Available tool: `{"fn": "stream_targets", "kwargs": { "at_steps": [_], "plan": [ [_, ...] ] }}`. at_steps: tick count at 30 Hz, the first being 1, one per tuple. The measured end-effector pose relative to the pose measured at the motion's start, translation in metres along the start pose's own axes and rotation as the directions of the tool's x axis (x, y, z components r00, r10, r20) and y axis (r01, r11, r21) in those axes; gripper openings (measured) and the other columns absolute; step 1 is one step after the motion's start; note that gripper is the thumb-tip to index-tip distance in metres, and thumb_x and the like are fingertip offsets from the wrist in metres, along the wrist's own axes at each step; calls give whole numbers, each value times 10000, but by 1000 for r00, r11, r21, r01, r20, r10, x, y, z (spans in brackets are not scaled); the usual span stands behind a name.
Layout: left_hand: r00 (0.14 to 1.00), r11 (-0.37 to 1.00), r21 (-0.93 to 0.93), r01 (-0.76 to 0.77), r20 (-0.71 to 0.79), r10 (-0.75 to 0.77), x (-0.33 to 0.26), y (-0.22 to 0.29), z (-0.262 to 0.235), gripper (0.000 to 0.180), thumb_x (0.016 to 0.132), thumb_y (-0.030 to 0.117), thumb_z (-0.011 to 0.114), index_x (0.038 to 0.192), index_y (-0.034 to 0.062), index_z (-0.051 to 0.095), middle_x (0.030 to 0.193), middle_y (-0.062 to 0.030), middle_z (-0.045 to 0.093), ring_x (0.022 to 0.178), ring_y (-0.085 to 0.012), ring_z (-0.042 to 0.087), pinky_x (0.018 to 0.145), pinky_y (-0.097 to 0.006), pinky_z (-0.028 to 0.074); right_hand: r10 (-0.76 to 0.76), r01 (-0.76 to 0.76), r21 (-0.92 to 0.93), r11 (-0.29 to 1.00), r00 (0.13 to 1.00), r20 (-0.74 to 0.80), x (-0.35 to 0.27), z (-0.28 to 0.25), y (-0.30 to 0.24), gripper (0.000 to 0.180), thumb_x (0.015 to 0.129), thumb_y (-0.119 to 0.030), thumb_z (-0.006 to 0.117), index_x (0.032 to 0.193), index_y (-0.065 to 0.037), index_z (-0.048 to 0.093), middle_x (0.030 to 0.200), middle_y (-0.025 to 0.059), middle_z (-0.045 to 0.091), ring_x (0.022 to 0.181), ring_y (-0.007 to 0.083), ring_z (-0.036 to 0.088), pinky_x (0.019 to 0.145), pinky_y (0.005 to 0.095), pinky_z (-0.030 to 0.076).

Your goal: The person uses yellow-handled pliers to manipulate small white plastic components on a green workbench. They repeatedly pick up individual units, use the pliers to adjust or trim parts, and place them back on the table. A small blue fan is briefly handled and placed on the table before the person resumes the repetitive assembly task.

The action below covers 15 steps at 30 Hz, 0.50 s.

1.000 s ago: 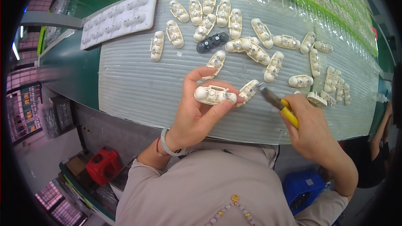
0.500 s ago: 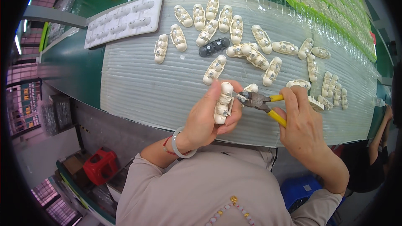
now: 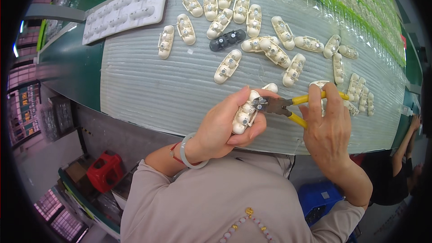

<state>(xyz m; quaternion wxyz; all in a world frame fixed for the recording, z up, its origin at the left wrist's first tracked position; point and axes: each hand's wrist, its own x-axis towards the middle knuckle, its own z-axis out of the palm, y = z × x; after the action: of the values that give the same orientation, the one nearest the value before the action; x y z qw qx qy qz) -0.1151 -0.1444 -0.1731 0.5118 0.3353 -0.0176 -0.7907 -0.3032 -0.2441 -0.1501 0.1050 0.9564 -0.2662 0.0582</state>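
My left hand (image 3: 223,123) is closed around a cream plastic part (image 3: 243,120), an oblong piece with rounded lobes and small metal bits. The fingers of my right hand (image 3: 330,123) wrap the yellow handles of the cutting pliers (image 3: 284,106). The dark jaws of the pliers meet the upper end of the held part; whether they bite on anything is too small to tell. Just behind my left fingertips lies another cream part (image 3: 271,87), partly hidden. A further cream part (image 3: 318,85) shows behind my right fingers.
Several cream parts are spread over the ribbed grey mat (image 3: 148,94), with one black part (image 3: 227,40) among them. At the back left stands a white moulded tray (image 3: 128,11). Clear plastic trays edged in green (image 3: 355,13) fill the back right. A person (image 3: 389,171) is at the far right.
The plier jaws have moved left from beside the held part onto its upper end. My left hand has tilted the part slightly. The whole view has shifted a little.
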Motion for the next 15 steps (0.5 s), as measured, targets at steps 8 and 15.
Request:
{"fn": "stream_targets", "kwargs": {
  "at_steps": [8,15],
  "plan": [
    [994,994,-90,67,-84,-75,-2,4,8,437,989,335,232,1200,30,462,639,-32,477,389,-39,301,355,-193,222,-2,2,28,1000,1000,-2,-1,-4,5,430,776,-183,657,1153,-49,499,1126,150,453,771,222,504,610,345,398],
    [988,982,-111,153,0,-154,-2,8,-6,348,972,301,286,1098,53,495,599,-28,476,381,-57,330,352,-209,231,-67,67,-26,997,998,1,1,-17,16,401,779,-144,633,1152,-58,513,1128,143,454,765,216,503,612,343,394]
  ]
}}
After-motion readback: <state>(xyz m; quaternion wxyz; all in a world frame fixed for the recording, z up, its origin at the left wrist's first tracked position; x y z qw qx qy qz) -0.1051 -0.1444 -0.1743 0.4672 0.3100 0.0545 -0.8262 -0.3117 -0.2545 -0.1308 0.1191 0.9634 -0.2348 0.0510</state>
